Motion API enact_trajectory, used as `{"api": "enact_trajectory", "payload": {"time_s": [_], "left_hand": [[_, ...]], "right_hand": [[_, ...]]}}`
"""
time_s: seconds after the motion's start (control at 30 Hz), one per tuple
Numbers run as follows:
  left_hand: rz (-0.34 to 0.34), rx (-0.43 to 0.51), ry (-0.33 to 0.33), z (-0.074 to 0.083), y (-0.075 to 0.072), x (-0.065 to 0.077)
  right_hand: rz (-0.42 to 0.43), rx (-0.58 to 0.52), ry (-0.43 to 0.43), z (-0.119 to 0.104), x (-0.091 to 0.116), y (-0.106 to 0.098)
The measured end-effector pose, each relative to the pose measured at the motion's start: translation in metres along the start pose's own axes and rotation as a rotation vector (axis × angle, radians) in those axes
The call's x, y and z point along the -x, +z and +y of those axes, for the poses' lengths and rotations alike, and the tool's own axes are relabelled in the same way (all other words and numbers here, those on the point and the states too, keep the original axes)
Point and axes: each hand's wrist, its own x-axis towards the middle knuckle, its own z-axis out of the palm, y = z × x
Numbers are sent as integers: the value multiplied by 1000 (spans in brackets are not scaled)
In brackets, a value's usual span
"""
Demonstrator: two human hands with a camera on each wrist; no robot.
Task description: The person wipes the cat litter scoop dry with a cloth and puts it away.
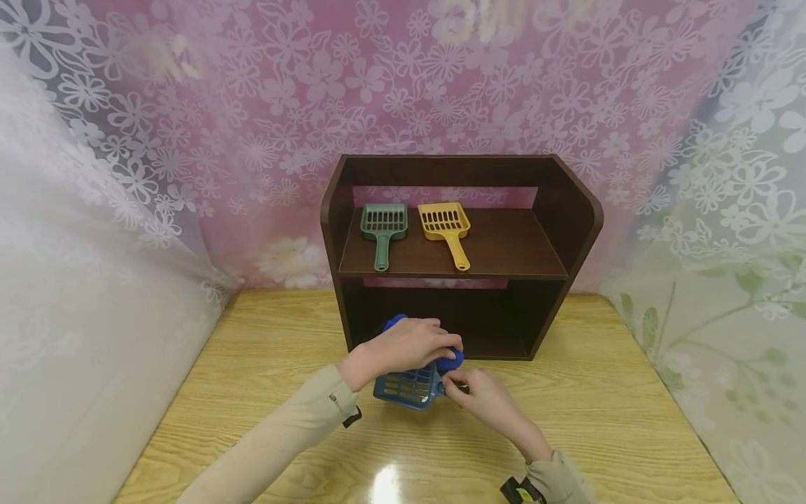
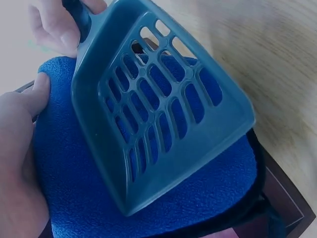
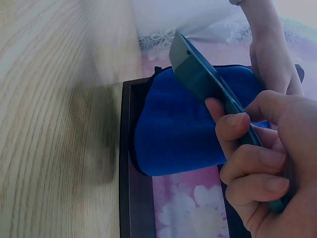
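Observation:
In front of the shelf, both hands work on a blue slotted scoop (image 1: 406, 387). My right hand (image 1: 458, 386) grips its handle, fingers (image 3: 250, 163) curled round it. My left hand (image 1: 434, 344) holds a blue fleece cloth (image 1: 450, 359) against the scoop. The left wrist view shows the scoop's slotted pan (image 2: 158, 114) lying on the cloth (image 2: 198, 198), with the left thumb (image 2: 29, 96) at the cloth's edge. From the right wrist, the scoop (image 3: 198, 69) is edge-on over the cloth (image 3: 173, 129).
A dark brown two-level shelf (image 1: 567, 210) stands at the back of the wooden table (image 1: 617, 399). A green scoop (image 1: 383, 231) and a yellow scoop (image 1: 448, 229) lie on its upper board. Flowered curtains close in the back and both sides.

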Motion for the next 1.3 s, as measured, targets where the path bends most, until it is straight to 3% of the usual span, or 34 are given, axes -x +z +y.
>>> {"api": "enact_trajectory", "payload": {"time_s": [0.13, 0.37, 0.57, 0.77, 1.0, 1.3], "left_hand": [[-3, 53, -35, -3, -4, 2], [72, 124, -99, -13, -4, 12], [117, 111, -130, -24, -10, 26], [125, 62, -172, -31, -15, 36], [123, 19, -168, -22, -11, 29], [149, -42, -108, -7, -5, 12]], "right_hand": [[38, 40, -12, 0, 0, 0], [87, 109, -24, -2, 1, -2], [136, 154, -23, 2, 6, -3], [221, 223, -84, 12, 8, -1], [276, 283, -168, 15, 8, 0], [277, 283, -192, 11, 7, 1]]}}
